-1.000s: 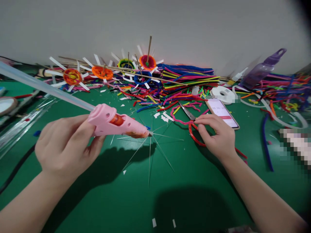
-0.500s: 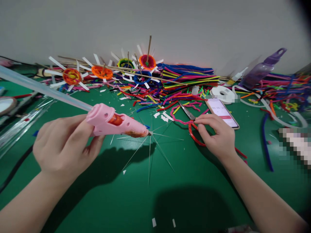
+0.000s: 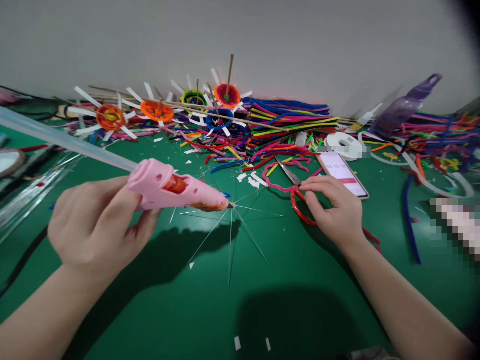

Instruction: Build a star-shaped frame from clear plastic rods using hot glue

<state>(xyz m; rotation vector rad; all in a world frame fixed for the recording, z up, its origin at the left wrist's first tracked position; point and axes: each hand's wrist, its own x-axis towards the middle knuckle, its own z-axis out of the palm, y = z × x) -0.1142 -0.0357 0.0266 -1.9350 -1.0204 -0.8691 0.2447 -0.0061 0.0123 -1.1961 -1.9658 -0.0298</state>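
Note:
My left hand [image 3: 99, 220] is wrapped round a pink hot glue gun [image 3: 168, 187], with a long translucent glue stick [image 3: 75, 142] sticking out of its back. The gun's nozzle points right, at the centre of a star of thin clear spokes [image 3: 240, 225] on the table. I cannot tell whether the tip touches it. My right hand [image 3: 333, 210] is closed in a pinch over the red-handled scissors [image 3: 300, 212]; what its fingertips hold, if anything, is hidden. A wavy pink pipe cleaner [image 3: 275, 186] reaches the scissors beside those fingertips.
Behind lie several pipe-cleaner flowers with white strips [image 3: 157, 111], a bundle of coloured pipe cleaners [image 3: 292, 117] and a white ribbon spool [image 3: 347, 145]. A phone [image 3: 345, 175] lies beyond my right hand. At back right leans a purple bottle [image 3: 403, 110]. Paper scraps [image 3: 253, 182] dot the green table [image 3: 180, 320].
My left hand and the glue gun have shifted slightly left, the nozzle staying at the spokes' centre. My right hand has not visibly moved.

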